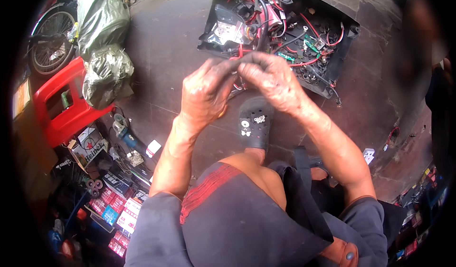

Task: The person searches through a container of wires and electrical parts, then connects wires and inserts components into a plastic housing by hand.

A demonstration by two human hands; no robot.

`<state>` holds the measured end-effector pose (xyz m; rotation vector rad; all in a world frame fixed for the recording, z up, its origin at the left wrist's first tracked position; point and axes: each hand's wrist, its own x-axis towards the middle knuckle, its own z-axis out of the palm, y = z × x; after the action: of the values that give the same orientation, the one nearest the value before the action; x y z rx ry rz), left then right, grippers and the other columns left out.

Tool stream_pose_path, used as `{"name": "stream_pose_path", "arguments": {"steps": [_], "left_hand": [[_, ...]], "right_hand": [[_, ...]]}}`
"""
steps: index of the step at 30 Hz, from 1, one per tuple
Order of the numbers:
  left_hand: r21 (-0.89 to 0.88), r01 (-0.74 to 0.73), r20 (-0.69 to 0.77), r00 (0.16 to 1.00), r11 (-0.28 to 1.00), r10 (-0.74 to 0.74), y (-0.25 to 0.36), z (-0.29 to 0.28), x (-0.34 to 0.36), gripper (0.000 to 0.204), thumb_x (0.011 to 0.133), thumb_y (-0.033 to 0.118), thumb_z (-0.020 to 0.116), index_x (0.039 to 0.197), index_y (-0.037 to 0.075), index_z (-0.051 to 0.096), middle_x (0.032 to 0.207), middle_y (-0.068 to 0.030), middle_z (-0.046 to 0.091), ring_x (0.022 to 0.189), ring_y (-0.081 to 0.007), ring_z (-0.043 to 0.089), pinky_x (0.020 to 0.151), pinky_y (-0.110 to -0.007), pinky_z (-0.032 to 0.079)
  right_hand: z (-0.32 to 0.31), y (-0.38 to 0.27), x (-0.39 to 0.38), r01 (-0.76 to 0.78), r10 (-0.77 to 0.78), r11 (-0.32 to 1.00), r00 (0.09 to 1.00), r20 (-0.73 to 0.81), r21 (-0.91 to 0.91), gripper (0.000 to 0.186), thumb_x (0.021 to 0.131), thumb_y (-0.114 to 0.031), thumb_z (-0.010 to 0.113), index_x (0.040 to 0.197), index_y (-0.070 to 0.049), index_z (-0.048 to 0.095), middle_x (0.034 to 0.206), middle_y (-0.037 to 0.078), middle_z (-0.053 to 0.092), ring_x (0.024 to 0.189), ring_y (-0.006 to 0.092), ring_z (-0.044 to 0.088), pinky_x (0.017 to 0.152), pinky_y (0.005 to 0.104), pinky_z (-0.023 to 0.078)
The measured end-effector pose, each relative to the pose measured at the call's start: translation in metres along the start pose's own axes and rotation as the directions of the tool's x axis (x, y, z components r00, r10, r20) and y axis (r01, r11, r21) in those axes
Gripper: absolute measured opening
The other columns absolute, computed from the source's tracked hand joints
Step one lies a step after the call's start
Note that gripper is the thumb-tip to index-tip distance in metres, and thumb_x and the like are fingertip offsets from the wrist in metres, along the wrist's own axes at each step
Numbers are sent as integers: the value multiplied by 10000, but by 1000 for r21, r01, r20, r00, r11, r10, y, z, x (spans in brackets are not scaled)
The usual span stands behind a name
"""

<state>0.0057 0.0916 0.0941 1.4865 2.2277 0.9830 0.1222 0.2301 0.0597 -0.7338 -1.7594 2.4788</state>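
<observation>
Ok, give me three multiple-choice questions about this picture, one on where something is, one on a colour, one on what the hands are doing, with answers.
1. Where does the open black tray of wiring lie?
A. On the floor beyond the hands
B. On the red stool
C. On the person's lap

2. What colour is the plastic stool at the left?
A. Blue
B. Red
C. White

3. What are the left hand and right hand doing?
A. Resting flat on the floor
B. Hanging apart, touching nothing
C. Raised together, pinching a dark wire between them

Answers: 1 A, the tray sits on the dark floor past the hands. 2 B, the stool is bright red. 3 C, the fingertips meet on the wire.
</observation>
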Motion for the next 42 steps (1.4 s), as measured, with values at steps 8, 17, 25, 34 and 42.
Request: {"name": "stream_pose_path", "arguments": {"steps": [8, 17, 25, 34, 42], "left_hand": [[-621, 720, 135, 489, 311, -862, -40, 37, -96, 203, 873, 79, 658, 1033, -47, 653, 862, -90, 684, 726, -157, 655, 681, -282, 530], [-502, 699, 165, 655, 509, -737, -28, 103, -104, 195, 868, 93, 650, 1036, 3, 693, 988, -70, 677, 914, -160, 625, 825, -295, 488], [-476, 562, 63, 789, 677, -611, -33, 114, -69, 169, 835, 79, 644, 986, 22, 693, 957, -135, 613, 970, -277, 574, 867, -369, 468], [-220, 389, -126, 898, 894, -422, -51, 129, -44, 172, 822, 86, 665, 983, 37, 703, 1033, -119, 631, 1001, -280, 587, 900, -377, 463], [-435, 469, 40, 863, 769, -503, -54, 114, -32, 149, 847, 82, 661, 978, 24, 701, 910, -60, 666, 890, -182, 633, 789, -312, 495]], "right_hand": [[19, 56, 8, 578, -421, 155, 772, 476, -801, 200, 813, -167, 622, 981, -66, 661, 1033, 69, 616, 996, 225, 577, 852, 385, 480], [11, 82, 29, 549, -280, 335, 834, 475, -766, 484, 717, -66, 654, 1196, -34, 594, 1380, 115, 511, 1178, 320, 545, 951, 382, 514], [-27, 62, 38, 447, -439, 477, 867, 235, -757, 426, 774, -12, 627, 1197, -51, 614, 1260, 141, 600, 1115, 322, 597, 915, 384, 524], [-80, 10, 16, 122, -739, -21, 666, 97, -992, 392, 755, -127, 725, 1134, -91, 631, 1139, 99, 595, 944, 284, 606, 762, 398, 523], [-119, 29, -18, -232, -397, 134, 878, -267, -963, 264, 879, -301, 673, 1013, -74, 654, 1065, 266, 629, 905, 437, 650, 721, 478, 546]]}}
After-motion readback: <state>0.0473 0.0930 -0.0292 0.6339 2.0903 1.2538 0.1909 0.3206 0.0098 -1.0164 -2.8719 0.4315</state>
